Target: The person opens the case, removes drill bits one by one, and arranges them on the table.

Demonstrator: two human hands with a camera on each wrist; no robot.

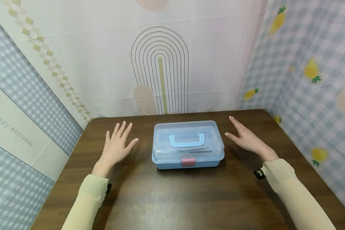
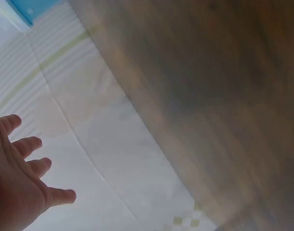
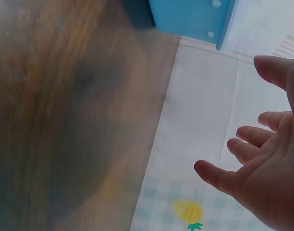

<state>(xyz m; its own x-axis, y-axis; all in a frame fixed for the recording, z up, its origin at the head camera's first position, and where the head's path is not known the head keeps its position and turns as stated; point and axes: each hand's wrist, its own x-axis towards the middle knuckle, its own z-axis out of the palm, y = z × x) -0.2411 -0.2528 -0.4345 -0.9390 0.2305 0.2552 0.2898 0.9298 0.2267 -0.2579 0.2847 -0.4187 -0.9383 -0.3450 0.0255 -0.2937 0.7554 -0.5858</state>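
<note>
A blue plastic storage box (image 1: 172,165) with a clear lid stands on the dark wooden table. Its lid is down, with a pink latch (image 1: 188,162) at the front and a light blue handle (image 1: 187,140) folded flat on top. Thin dark rods show through the lid. To the left of the box, my left hand (image 1: 117,143) hovers with fingers spread, holding nothing. On the other side my right hand (image 1: 247,138) is raised, fingers extended and thumb apart, a short gap from the box. A corner of the blue box (image 3: 193,19) appears at the top of the right wrist view.
The brown wooden table (image 1: 166,201) reaches back to a white patterned cloth (image 1: 112,64) hanging behind it. Blue checked cloth (image 1: 299,80) with pineapple prints hangs at the right, and another checked cloth (image 1: 26,99) at the left.
</note>
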